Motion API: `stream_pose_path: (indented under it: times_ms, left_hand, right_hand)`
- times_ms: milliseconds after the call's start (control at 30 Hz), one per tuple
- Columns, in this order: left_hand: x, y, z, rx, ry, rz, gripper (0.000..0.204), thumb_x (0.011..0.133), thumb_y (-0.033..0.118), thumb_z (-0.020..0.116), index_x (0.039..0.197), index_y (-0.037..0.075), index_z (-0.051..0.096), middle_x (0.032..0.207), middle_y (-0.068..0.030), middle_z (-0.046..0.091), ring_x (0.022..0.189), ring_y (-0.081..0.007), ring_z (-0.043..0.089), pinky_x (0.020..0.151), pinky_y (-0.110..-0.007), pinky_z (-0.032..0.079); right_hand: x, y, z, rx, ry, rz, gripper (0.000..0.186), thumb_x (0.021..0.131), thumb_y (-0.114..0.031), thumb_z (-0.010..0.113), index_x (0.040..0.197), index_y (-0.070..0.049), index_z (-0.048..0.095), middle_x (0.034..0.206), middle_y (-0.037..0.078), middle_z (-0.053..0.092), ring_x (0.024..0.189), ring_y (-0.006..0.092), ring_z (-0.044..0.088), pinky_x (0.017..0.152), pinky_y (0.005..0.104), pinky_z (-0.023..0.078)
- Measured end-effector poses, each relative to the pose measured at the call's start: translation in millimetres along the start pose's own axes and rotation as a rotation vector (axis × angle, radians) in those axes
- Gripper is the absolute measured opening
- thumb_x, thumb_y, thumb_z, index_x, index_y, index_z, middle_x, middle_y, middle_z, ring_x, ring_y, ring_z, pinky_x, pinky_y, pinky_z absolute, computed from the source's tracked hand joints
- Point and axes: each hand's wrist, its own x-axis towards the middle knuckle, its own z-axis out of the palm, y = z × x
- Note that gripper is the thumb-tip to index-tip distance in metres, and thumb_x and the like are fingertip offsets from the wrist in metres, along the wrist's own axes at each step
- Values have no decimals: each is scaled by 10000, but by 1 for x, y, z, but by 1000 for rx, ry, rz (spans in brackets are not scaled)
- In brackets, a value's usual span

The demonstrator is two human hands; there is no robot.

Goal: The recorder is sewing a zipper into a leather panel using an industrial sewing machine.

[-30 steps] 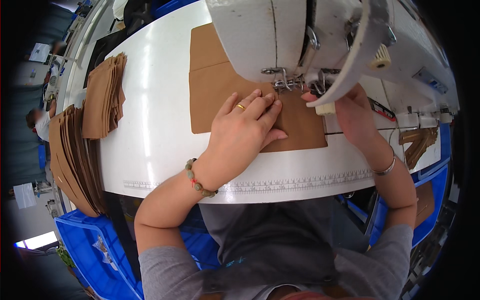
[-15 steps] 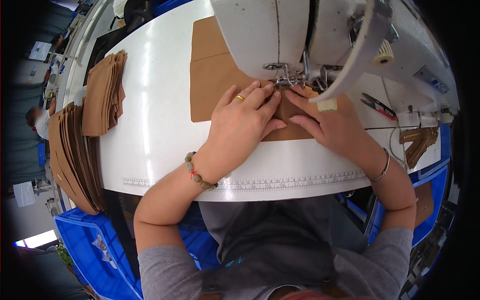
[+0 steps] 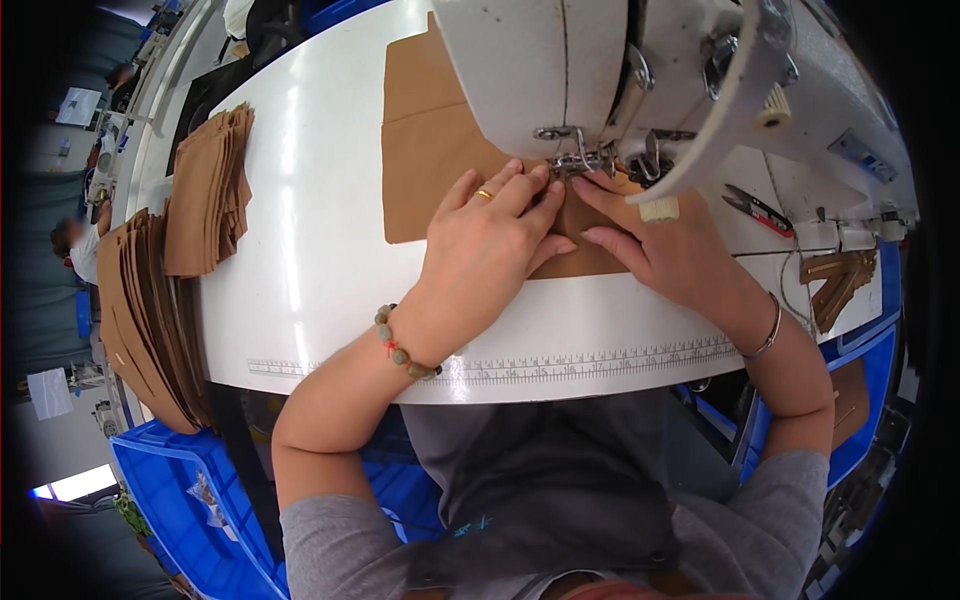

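Observation:
A brown fabric piece (image 3: 425, 165) lies flat on the white sewing table, its inner part beneath the sewing machine (image 3: 530, 70). My left hand (image 3: 490, 235) rests on the fabric with fingers stretched toward the presser foot (image 3: 575, 163), a little to its left. On the other side, my right hand (image 3: 665, 245) presses the same fabric, index finger and thumb extended. Its other fingers are partly hidden by the machine's pale curved guard (image 3: 720, 120). Both hands lie open, with a narrow strip of fabric showing between them.
Stacked brown pieces (image 3: 205, 190) and a longer pile (image 3: 140, 310) sit at the left edge. Thread snips (image 3: 757, 210) and small brown strips (image 3: 838, 285) lie to the right. A ruler strip (image 3: 500, 370) runs along the front. Blue bins (image 3: 185, 480) stand below; another person (image 3: 85, 245) is far left.
The fabric has slid slightly away from me, more of its far edge showing. A metal lever now shows on the machine head's front. My hands keep nearly the same pose.

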Motion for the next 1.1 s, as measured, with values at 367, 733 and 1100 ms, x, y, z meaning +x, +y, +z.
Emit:
stream_pose_path:
  times_ms: [367,733,1100]
  left_hand:
    - [0,0,0,24,-8,4,470,863,393,771,1237,108,781,1018,-47,714,1000,-284,694,1040,-433,527]
    - [-2,5,0,140,8,-17,387,906,379,749,1205,135,788,1029,-13,714,1050,-248,683,1057,-498,514]
    - [5,-21,5,200,-84,-71,335,1008,265,634,1300,128,725,1348,-55,688,1346,-347,585,1067,-636,455]
  right_hand:
    - [1,1,0,5,6,-22,445,905,-282,764,1280,-46,725,1075,146,724,1064,317,666,1142,498,440]
    - [2,0,-3,5,-6,-71,466,903,-294,761,1287,-35,716,1045,146,719,1036,321,672,1130,498,453]
    - [-16,-40,-11,233,-190,-212,633,835,-386,807,1312,7,667,1396,278,616,1288,459,593,1167,530,425]
